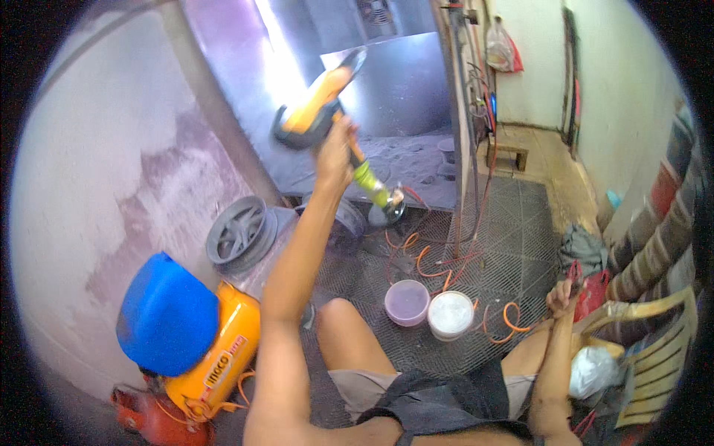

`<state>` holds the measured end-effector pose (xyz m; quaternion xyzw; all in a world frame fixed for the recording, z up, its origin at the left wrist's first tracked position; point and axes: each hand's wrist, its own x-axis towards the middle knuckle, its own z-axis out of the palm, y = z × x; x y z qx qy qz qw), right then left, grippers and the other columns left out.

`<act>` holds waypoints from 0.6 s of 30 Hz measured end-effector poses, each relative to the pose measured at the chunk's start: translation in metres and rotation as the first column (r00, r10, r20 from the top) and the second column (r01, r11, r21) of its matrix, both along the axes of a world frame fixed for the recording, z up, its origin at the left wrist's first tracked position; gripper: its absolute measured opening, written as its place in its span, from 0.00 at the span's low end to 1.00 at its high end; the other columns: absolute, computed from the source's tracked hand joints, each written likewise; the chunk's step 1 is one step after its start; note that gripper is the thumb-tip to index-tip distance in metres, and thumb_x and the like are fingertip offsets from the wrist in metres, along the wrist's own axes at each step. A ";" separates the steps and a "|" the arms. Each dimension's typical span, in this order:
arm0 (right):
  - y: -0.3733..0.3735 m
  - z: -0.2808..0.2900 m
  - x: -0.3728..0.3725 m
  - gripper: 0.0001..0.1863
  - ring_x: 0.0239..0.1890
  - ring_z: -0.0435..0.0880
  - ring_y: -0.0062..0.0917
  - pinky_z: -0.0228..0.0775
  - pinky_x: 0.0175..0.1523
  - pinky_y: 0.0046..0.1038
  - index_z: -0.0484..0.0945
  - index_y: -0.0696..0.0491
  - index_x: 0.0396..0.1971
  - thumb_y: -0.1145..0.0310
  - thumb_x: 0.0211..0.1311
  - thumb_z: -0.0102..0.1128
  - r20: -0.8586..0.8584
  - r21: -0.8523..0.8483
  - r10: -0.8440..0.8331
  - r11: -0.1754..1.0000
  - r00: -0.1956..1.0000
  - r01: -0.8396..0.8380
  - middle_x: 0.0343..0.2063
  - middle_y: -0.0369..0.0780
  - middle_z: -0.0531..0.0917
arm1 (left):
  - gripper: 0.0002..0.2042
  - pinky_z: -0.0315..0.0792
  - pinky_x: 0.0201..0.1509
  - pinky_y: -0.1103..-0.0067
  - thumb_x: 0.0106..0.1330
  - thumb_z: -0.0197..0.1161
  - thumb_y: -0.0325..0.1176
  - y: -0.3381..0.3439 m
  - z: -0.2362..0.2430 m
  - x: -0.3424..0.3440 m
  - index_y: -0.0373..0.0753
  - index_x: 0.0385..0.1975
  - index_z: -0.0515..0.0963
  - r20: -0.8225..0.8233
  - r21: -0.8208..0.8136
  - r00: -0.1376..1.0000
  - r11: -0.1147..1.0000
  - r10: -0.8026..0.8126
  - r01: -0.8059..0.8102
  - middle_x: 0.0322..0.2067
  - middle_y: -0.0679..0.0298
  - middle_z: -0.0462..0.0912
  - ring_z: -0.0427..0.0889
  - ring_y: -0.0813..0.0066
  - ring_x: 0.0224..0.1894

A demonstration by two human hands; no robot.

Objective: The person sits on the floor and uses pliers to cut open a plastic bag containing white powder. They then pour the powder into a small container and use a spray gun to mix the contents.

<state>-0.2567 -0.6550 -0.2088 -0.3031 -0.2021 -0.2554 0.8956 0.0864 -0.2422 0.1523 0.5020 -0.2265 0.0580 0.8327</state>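
My left hand (335, 149) is raised in the upper middle, wrapped round a yellow-and-black tool (318, 108) with a green sleeve and a shiny rounded lower end, partly blurred. The tool slants in front of a powder-dusted metal booth (409, 89). My right hand (561, 297) is at the right with curled fingers around something small and dark that I cannot make out. It is near a red-and-grey pile (591, 290) beside a chair. Below, on the black mat, sit a bowl of purple contents (407, 301) and a tub of white contents (451, 316).
Grey wheel rims (242, 230), a blue plastic cover (167, 312) on an orange compressor (216, 357) and a red cylinder (145, 412) stand left. Orange hoses (509, 327) loop across the floor. A plastic chair (654, 372) and striped fabric (662, 193) are right. A bag (502, 48) hangs at the back.
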 end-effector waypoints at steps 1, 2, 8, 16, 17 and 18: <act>0.003 0.000 -0.002 0.34 0.05 0.58 0.21 0.52 0.12 0.26 0.73 0.54 0.19 0.36 0.67 0.44 0.016 -0.067 0.027 0.997 1.000 -0.026 0.07 0.36 0.69 | 0.09 0.73 0.38 0.78 0.62 0.66 0.28 -0.014 0.011 0.020 0.40 0.40 0.75 0.008 -0.024 1.000 1.000 -0.011 0.011 0.30 0.70 0.78 0.79 0.77 0.33; 0.002 0.000 -0.004 0.33 0.05 0.59 0.21 0.53 0.12 0.26 0.73 0.54 0.18 0.36 0.67 0.45 0.036 -0.131 0.053 0.990 0.998 -0.048 0.06 0.36 0.68 | 0.07 0.72 0.37 0.80 0.62 0.66 0.30 -0.036 0.024 0.024 0.41 0.37 0.76 0.100 0.006 0.995 1.000 0.017 -0.018 0.28 0.70 0.77 0.78 0.79 0.32; -0.015 -0.014 -0.012 0.35 0.05 0.61 0.24 0.58 0.13 0.29 0.71 0.54 0.15 0.34 0.63 0.48 -0.096 -0.264 0.024 0.963 0.995 -0.048 0.06 0.38 0.69 | 0.06 0.72 0.28 0.76 0.50 0.65 0.31 -0.123 0.089 0.101 0.35 0.22 0.79 0.271 0.329 0.954 0.919 0.127 -0.216 0.22 0.60 0.82 0.80 0.75 0.24; -0.015 -0.026 -0.021 0.37 0.10 0.68 0.29 0.66 0.19 0.35 0.71 0.55 0.13 0.33 0.60 0.51 -0.129 -0.234 -0.119 0.968 0.984 0.087 0.08 0.39 0.68 | 0.12 0.80 0.32 0.72 0.47 0.72 0.37 -0.225 0.158 0.174 0.34 0.21 0.83 0.424 0.491 0.889 0.782 0.171 -0.384 0.17 0.57 0.83 0.85 0.69 0.22; -0.013 -0.022 -0.022 0.37 0.09 0.68 0.29 0.66 0.18 0.35 0.71 0.55 0.13 0.33 0.60 0.51 -0.114 -0.234 -0.121 0.968 0.986 0.092 0.08 0.39 0.68 | 0.12 0.80 0.32 0.72 0.47 0.72 0.38 -0.231 0.160 0.182 0.34 0.21 0.83 0.384 0.501 0.911 0.795 0.148 -0.341 0.17 0.58 0.83 0.85 0.71 0.21; -0.012 -0.019 -0.022 0.37 0.09 0.67 0.28 0.65 0.18 0.34 0.71 0.56 0.13 0.33 0.60 0.51 -0.101 -0.235 -0.123 0.967 0.987 0.096 0.08 0.39 0.68 | 0.13 0.80 0.34 0.72 0.46 0.73 0.39 -0.237 0.168 0.191 0.34 0.22 0.83 0.400 0.570 0.906 0.736 0.138 -0.364 0.18 0.56 0.84 0.86 0.69 0.23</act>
